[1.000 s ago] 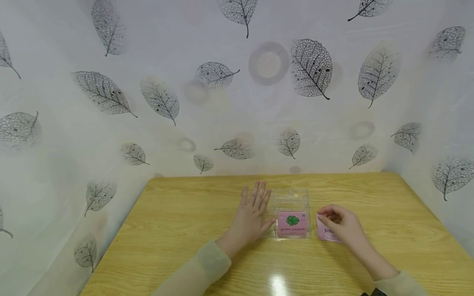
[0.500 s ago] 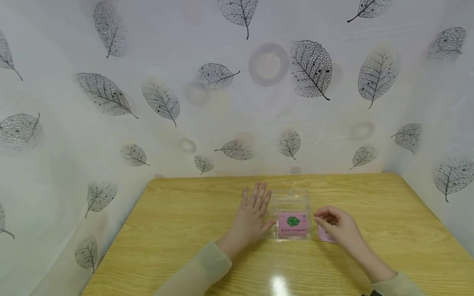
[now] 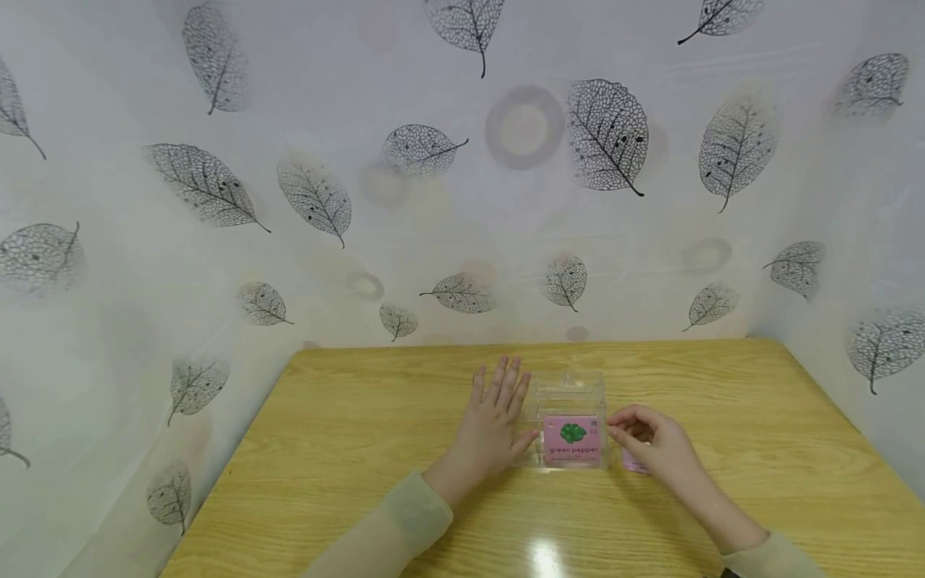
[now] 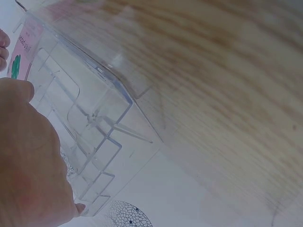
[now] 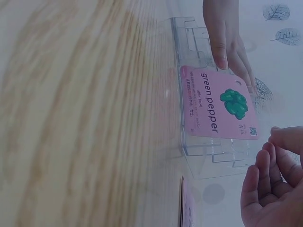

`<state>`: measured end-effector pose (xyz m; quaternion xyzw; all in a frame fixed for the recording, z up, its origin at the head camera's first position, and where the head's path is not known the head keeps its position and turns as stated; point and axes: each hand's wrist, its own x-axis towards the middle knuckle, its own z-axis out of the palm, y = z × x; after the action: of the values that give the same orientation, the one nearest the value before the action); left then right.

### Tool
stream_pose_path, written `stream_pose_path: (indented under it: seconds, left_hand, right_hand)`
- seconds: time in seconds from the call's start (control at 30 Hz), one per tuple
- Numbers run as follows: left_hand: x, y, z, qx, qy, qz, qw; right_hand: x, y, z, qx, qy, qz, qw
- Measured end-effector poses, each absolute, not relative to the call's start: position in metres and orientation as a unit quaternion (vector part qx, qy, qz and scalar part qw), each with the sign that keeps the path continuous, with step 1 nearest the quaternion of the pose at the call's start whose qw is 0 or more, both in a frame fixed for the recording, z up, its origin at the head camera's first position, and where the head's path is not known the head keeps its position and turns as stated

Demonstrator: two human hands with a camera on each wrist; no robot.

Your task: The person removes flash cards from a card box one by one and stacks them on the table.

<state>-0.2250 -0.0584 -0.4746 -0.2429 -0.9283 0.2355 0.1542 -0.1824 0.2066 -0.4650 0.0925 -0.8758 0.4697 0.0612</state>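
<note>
- Left hand point(image 3: 490, 429): fingers straight and spread, thumb at the rack's left side.
- Rack point(image 3: 569, 393): clear plastic, tiered, on wood-grain tabletop point(image 3: 347, 433).
- "Green pepper" card point(image 3: 572, 441): pink, propped at the rack's front.
- Second pink card point(image 3: 634, 462): right of rack, mostly hidden.
- Right hand point(image 3: 666, 443): fingers loosely curled, thumb close to forefinger, just beside the rack.
</note>
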Motion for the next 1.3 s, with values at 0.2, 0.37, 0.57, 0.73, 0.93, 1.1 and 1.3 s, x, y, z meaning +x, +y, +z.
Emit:
stream_pose_path:
  seconds: [0.2, 0.37, 0.57, 0.73, 0.93, 1.1, 1.3]
  left_hand:
    - [-0.2252, -0.0582, -0.4743, -0.244, -0.928, 0.236, 0.152]
    - [-0.2247, -0.058, -0.474, -0.244, -0.929, 0.235, 0.148]
    - [-0.2242, -0.058, -0.4731, -0.244, -0.927, 0.241, 0.151]
    - [-0.2236, -0.0578, -0.4722, -0.245, -0.929, 0.236, 0.149]
    - [-0.2244, -0.0578, -0.4734, -0.243, -0.929, 0.234, 0.153]
    - [-0.2263, -0.0583, -0.475, -0.242, -0.929, 0.232, 0.161]
    - [-0.2251, -0.0582, -0.4737, -0.244, -0.927, 0.238, 0.157]
  right_hand:
    - [-0.185, 0.2059, -0.47, 0.099, -0.874, 0.47, 0.07]
    - [-0.1858, 0.2048, -0.4708, 0.097, -0.873, 0.473, 0.068]
    - [-0.1865, 0.2034, -0.4713, 0.088, -0.875, 0.472, 0.057]
    - [-0.1872, 0.2027, -0.4723, 0.083, -0.871, 0.481, 0.049]
    - [-0.1884, 0.2024, -0.473, 0.075, -0.865, 0.496, 0.036]
    - [-0.1897, 0.2019, -0.4732, 0.077, -0.866, 0.493, 0.036]
    - [-0.1915, 0.2016, -0.4748, 0.075, -0.861, 0.502, 0.036]
